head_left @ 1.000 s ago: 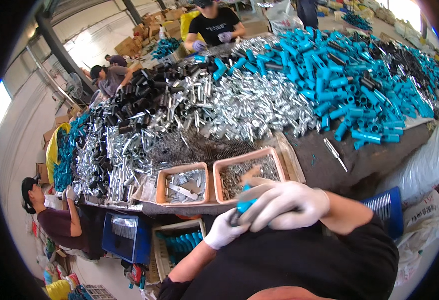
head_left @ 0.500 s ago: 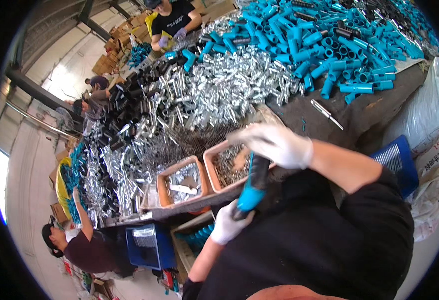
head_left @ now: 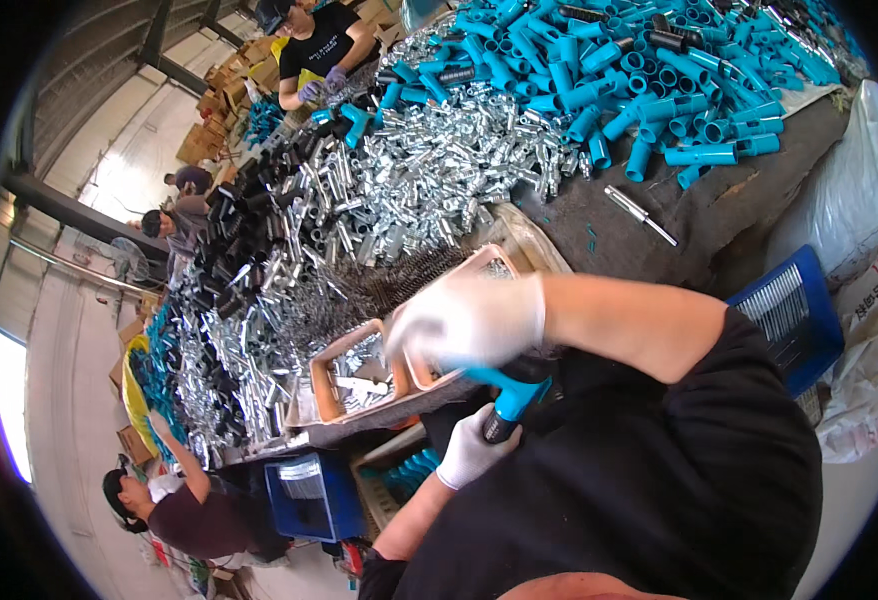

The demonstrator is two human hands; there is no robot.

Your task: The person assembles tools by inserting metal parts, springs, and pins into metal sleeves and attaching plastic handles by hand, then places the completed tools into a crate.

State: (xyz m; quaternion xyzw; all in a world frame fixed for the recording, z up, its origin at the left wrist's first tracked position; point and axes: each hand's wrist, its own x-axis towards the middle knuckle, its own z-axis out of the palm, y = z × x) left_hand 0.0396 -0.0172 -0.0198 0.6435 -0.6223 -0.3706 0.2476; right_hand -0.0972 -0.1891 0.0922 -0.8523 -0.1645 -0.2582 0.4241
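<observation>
A teal T-shaped tool body with a black grip is tilted in front of my torso. My left hand, in a white glove, is closed round its black lower end. Just above the teal upper end is my right hand, also white-gloved and smeared by motion, so its fingers do not show clearly; whether it touches the tool I cannot tell. Beyond it stands an orange-rimmed tray of small metal parts, partly covered by that hand. Beside it, a second orange tray holds metal pieces and a pale strip.
Shiny metal fittings and teal tubes are heaped on the table, with a metal rod apart from them. Blue bins stand below the edge. Co-workers sit along the far and left sides.
My right hand has swept left and down toward the trays. The tool has turned in my left hand: its teal part is now at the top and its black end in my grasp.
</observation>
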